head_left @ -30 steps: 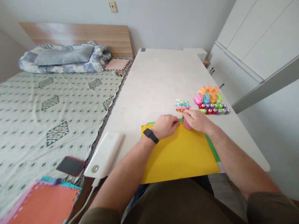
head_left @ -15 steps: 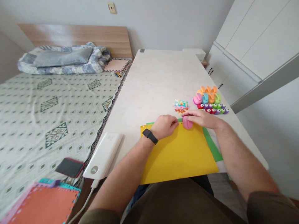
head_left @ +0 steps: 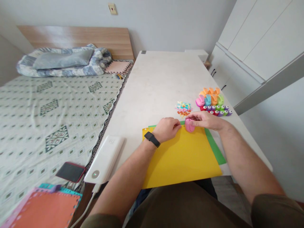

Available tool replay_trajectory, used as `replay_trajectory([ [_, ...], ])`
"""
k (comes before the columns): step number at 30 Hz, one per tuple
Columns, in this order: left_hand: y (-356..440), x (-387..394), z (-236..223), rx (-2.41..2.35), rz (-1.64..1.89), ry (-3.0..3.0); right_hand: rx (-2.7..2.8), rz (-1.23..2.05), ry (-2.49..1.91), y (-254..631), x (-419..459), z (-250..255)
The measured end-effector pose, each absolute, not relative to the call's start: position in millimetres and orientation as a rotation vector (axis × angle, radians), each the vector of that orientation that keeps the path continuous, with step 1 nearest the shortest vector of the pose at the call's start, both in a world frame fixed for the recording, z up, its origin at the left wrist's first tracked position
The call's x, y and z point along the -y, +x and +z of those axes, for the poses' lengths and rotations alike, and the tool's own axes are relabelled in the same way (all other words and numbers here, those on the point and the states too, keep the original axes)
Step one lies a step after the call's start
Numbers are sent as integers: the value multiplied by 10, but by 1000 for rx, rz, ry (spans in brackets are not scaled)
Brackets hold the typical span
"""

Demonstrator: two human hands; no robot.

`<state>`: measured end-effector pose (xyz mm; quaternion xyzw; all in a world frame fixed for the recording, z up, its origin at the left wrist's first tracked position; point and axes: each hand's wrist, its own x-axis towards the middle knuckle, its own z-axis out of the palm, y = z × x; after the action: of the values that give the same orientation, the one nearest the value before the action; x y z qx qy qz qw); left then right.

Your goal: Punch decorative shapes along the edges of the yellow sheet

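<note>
A yellow sheet (head_left: 180,158) lies on top of a green sheet (head_left: 215,147) at the table's near edge, with small holes along its far edge. My right hand (head_left: 205,120) is closed on a pink craft punch (head_left: 189,125) set at that far edge. Just left of the punch, my left hand (head_left: 167,129) pinches the sheet's far edge between thumb and fingers; a black watch is on that wrist. Beyond the punch lies a small pile of colourful punched paper bits (head_left: 184,108).
Several craft punches (head_left: 211,99) in many colours stand in rows at the right of the white table (head_left: 161,79). A white power bank-like device (head_left: 104,158) with a cable sits at the left edge. On the bed are a phone (head_left: 71,171) and punched coloured sheets (head_left: 47,207).
My right thumb has shifted slightly on the pink punch, and its fingers have lifted a little. The left hand keeps its place on the sheet.
</note>
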<state>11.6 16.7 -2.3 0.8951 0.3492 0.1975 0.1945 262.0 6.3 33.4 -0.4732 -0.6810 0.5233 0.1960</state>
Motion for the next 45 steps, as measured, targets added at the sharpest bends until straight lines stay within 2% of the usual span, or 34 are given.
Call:
replay_trajectory([
  [45, 121, -164, -3, -997, 519, 2505, 1875, 1390, -1303, 2577, -83, 212],
])
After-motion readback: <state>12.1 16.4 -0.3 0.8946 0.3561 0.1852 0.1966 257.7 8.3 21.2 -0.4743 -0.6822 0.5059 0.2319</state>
